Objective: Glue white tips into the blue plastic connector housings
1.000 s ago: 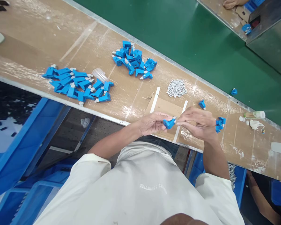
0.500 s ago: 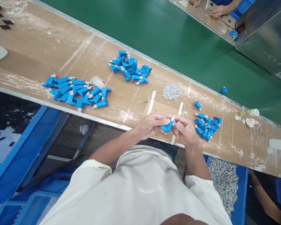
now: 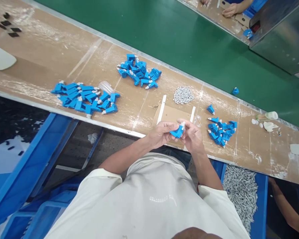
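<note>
Over the front edge of the table, my left hand (image 3: 161, 133) pinches a small blue plastic part (image 3: 176, 132) with a pale grey tip pointing up and right. My right hand (image 3: 193, 135) closes on the same part from the other side, its fingers around the tip; exactly where they touch is hard to see. Beneath and beyond the hands lies a cardboard pad (image 3: 175, 113) with white tape strips along its sides. A round pile of small grey pieces (image 3: 183, 95) sits just behind it.
Similar blue parts lie in a left cluster (image 3: 86, 98), a back heap (image 3: 139, 70) and a right group (image 3: 221, 131). A clear bottle (image 3: 266, 116) lies at right. Below the table edge is a blue bin (image 3: 262, 199) of grey pieces. A co-worker's hand (image 3: 230, 10) works across the green belt (image 3: 164, 30).
My right hand has come in from the right and now wraps closer around the blue part, whose tip has turned upward. The right group of blue parts is uncovered. The view has shifted slightly.
</note>
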`<state>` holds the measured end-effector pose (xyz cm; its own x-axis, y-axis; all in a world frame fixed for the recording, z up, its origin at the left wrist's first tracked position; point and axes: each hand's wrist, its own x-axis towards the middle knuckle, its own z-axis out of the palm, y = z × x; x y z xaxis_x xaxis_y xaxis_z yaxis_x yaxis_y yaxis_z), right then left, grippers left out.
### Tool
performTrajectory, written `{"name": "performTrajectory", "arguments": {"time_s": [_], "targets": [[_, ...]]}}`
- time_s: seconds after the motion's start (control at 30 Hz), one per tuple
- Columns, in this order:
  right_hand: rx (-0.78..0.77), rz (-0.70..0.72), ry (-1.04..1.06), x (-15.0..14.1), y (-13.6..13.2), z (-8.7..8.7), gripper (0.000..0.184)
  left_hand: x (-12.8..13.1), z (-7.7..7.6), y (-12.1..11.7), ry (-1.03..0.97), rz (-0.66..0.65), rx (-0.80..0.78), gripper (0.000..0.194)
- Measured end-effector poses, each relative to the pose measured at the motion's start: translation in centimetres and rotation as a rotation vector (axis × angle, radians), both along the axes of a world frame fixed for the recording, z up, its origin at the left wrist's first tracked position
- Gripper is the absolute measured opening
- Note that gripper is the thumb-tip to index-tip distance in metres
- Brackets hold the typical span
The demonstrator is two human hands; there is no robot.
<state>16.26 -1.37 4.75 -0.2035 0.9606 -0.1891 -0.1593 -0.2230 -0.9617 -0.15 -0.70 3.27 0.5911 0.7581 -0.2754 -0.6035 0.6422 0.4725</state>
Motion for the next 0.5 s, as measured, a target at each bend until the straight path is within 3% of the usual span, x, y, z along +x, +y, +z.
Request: {"name": "performTrajectory", "arguments": {"time_s": [0.07, 0.27, 0.5], "targets": [[-0.005, 0.042, 0.049, 0.2, 0.1, 0.7, 0.073, -0.4, 0.1, 0.1, -0.062, -0.025, -0.066, 0.028], [-0.049, 0.099, -0.076, 0.0, -0.3, 2.4, 0.060, -0.9, -0.2, 0.2, -0.110, -0.077, -0.151, 0.017], [0.012, 0.120, -0.105, -0.5, -0.3, 2.3, 0.059, -1.1, -1.6, 0.2, -0.132, -0.112, -0.068, 0.026]]}}
